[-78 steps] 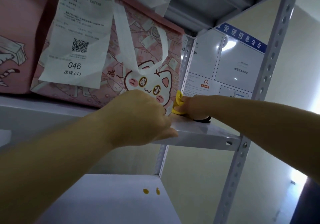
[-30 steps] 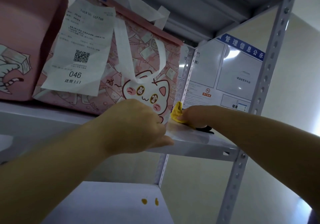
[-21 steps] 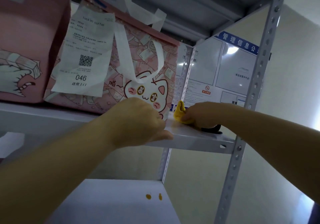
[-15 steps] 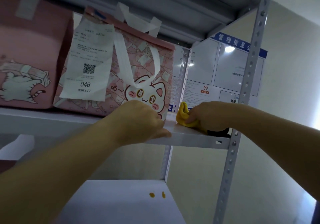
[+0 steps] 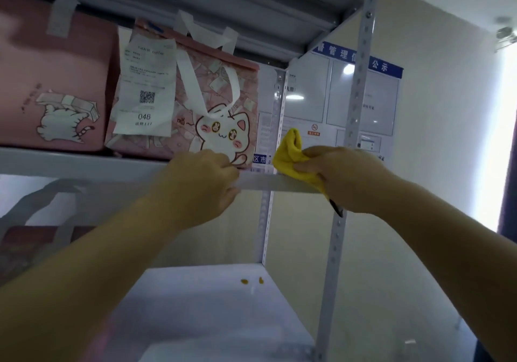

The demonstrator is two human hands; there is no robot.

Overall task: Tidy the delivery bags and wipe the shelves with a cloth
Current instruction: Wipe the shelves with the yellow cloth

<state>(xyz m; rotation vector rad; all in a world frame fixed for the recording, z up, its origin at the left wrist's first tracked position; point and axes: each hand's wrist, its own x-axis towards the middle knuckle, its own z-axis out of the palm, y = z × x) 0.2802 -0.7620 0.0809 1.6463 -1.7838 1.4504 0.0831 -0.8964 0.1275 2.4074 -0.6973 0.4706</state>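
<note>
A pink delivery bag (image 5: 195,101) printed with a white cat stands on the grey metal shelf (image 5: 84,163), with a receipt numbered 046 (image 5: 145,90) hanging on its front. My left hand (image 5: 201,185) is at the bag's lower right corner on the shelf's front edge, fingers curled; whether it pinches the bag is hidden. My right hand (image 5: 344,177) grips a yellow cloth (image 5: 291,157) at the right end of the shelf, just by the front upright post (image 5: 355,110).
A second pink bag (image 5: 53,87) stands left of the first. A lower shelf (image 5: 201,305) carries two small yellow crumbs (image 5: 251,280). Another bag's handle (image 5: 44,208) shows at lower left. A notice board (image 5: 361,90) hangs on the wall behind.
My right hand has drawn the yellow cloth forward and right along the shelf to its front right corner. My left hand stays at the bag's corner. The view has tilted down.
</note>
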